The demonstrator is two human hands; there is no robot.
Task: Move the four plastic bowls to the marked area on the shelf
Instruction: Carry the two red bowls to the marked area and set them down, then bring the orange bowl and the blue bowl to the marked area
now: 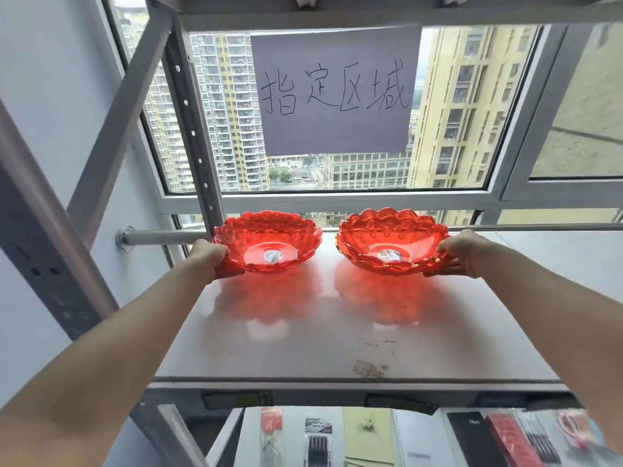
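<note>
Below the sign (335, 91), two red bowls sit side by side on the shelf (303, 348); left hand (210, 257) grasps the left bowl (268, 242) by its rim; right hand (463, 252) grasps the right bowl (392, 241).

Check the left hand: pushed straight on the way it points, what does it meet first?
Probably the horizontal metal bar at the shelf's back edge, just beyond the left hand gripping the left red bowl. Depth is unclear from this one view.

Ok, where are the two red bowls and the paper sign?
left red bowl (269, 246): head view, on its inner wall.
right red bowl (392, 242): head view, on its inner wall.
paper sign (333, 129): head view, on blank paper under the writing.
</note>
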